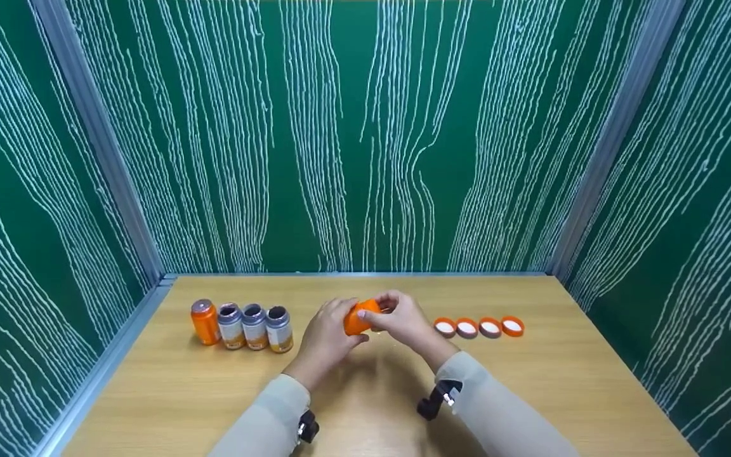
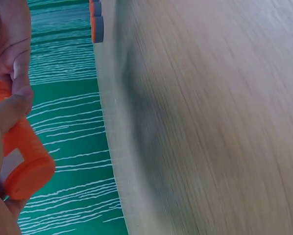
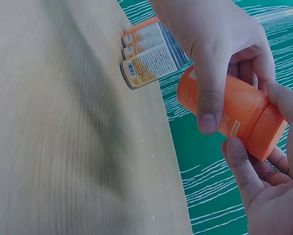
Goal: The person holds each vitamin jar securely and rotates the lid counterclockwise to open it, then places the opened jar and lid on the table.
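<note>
An orange bottle (image 1: 354, 322) is held tilted above the middle of the table. My left hand (image 1: 329, 330) grips its body, the thumb lying along the side in the right wrist view. My right hand (image 1: 407, 317) pinches the orange cap (image 3: 266, 133) at the bottle's other end with thumb and fingers. The cap sits at the neck; whether it is tight or loose I cannot tell. In the left wrist view the round base of the orange bottle (image 2: 31, 178) faces the camera, and the cap end is partly hidden by the hands.
On the left of the wooden table (image 1: 213, 406) stand an orange bottle (image 1: 205, 324) and three grey-and-yellow bottles (image 1: 254, 328) with open mouths, in a row. On the right lie several loose caps (image 1: 490, 327), white insides up. Green walls with white lines enclose the table.
</note>
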Demonstrator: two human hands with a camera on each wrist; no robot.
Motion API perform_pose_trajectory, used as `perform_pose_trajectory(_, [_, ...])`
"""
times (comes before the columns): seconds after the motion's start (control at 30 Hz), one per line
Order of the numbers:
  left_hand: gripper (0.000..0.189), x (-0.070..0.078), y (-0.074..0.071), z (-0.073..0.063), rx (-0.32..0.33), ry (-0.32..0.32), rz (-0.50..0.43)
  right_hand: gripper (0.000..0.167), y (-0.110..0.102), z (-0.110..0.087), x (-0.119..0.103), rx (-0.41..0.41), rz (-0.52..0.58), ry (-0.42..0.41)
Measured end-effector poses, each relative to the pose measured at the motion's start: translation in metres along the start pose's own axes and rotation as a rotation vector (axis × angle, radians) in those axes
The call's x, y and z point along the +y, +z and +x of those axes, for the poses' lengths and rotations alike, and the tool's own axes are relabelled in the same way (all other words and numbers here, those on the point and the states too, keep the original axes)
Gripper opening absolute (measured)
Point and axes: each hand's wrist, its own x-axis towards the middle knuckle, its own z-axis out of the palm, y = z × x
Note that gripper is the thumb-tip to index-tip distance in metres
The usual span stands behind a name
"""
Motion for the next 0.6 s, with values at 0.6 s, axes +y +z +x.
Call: perform_pose_trajectory(0.6, [0.061,-0.0015,-0.0004,-0.0036,0.048,0.059,0.055,0.050,0.0004,-0.0016,-0.0035,-0.030,-0.047,0.005])
